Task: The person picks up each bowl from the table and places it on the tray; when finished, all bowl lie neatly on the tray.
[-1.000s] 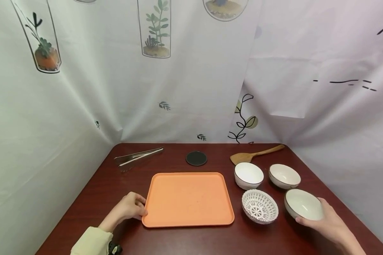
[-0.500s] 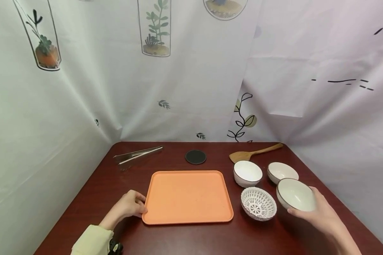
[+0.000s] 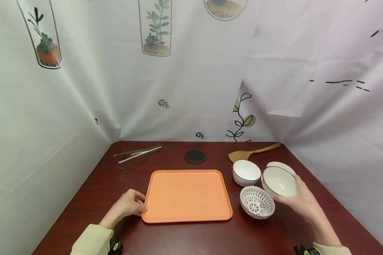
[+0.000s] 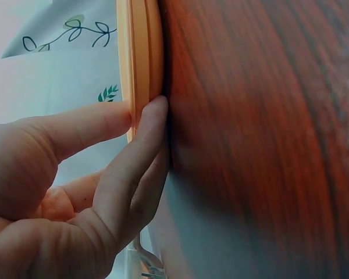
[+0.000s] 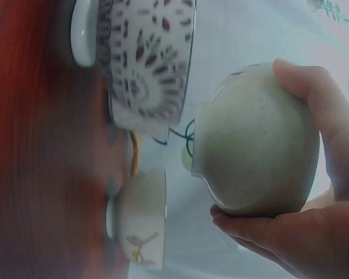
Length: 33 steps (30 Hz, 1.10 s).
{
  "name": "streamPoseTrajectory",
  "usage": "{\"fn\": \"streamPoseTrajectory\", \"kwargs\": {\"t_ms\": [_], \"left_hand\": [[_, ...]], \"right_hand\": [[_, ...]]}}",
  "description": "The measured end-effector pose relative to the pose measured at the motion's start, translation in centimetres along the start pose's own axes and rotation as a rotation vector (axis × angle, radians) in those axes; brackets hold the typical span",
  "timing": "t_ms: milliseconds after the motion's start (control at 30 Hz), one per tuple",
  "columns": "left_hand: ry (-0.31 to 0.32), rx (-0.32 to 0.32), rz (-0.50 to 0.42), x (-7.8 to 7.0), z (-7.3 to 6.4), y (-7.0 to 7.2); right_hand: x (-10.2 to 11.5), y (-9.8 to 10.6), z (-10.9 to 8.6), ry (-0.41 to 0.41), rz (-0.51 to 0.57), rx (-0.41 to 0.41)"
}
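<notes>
My right hand (image 3: 301,200) grips a white bowl (image 3: 279,181) with a dark rim from its right side. The right wrist view shows that bowl (image 5: 259,145) in the air, thumb and fingers on opposite sides, its foot facing the camera. It partly covers another white bowl (image 3: 281,165) behind it. A patterned bowl (image 3: 257,202) stands just left of my right hand, and a deeper white bowl (image 3: 246,172) sits behind that. My left hand (image 3: 131,203) pinches the left edge of an orange tray (image 3: 188,196); the left wrist view has its fingertips (image 4: 154,110) at the tray's edge.
Metal tongs (image 3: 138,154) lie at the back left of the dark red table (image 3: 175,241). A round black coaster (image 3: 195,156) is behind the tray, and a wooden spatula (image 3: 253,151) lies at the back right. Printed cloth walls (image 3: 191,88) enclose the table's back and sides.
My right hand has lifted the white bowl and carried it left and away from me, beside the other bowls. The left hand keeps its hold at the tray's edge.
</notes>
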State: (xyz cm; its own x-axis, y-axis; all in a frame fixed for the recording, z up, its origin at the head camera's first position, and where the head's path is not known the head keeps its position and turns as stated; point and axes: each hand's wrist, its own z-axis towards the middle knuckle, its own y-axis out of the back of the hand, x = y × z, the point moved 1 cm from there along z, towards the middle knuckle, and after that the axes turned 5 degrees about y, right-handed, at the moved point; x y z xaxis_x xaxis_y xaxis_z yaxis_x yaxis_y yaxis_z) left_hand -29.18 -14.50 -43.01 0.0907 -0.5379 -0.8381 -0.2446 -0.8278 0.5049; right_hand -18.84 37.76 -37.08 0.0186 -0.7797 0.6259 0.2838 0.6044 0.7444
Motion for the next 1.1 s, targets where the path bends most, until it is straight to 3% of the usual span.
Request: {"fn": "streamPoseTrajectory", "kwargs": {"t_ms": [333, 567, 800, 933, 1100], "left_hand": [[-0.012, 0.005, 0.031, -0.2, 0.1, -0.5], [0.011, -0.002, 0.043, -0.3, 0.1, 0.1], [-0.003, -0.009, 0.035, -0.3, 0.1, 0.5], [-0.008, 0.014, 0.011, -0.2, 0.2, 0.1], [0.009, 0.013, -0.009, -0.2, 0.1, 0.0]], "right_hand": [[1.5, -2.4, 1.0, 0.0, 0.075, 0.025], [3.5, -4.2, 1.8, 0.022, 0.148, 0.054], [5.4, -5.7, 2.6, 0.017, 0.102, 0.129], [5.9, -6.3, 2.7, 0.048, 0.056, 0.142], [6.7, -7.6, 3.1, 0.091, 0.085, 0.134]]}}
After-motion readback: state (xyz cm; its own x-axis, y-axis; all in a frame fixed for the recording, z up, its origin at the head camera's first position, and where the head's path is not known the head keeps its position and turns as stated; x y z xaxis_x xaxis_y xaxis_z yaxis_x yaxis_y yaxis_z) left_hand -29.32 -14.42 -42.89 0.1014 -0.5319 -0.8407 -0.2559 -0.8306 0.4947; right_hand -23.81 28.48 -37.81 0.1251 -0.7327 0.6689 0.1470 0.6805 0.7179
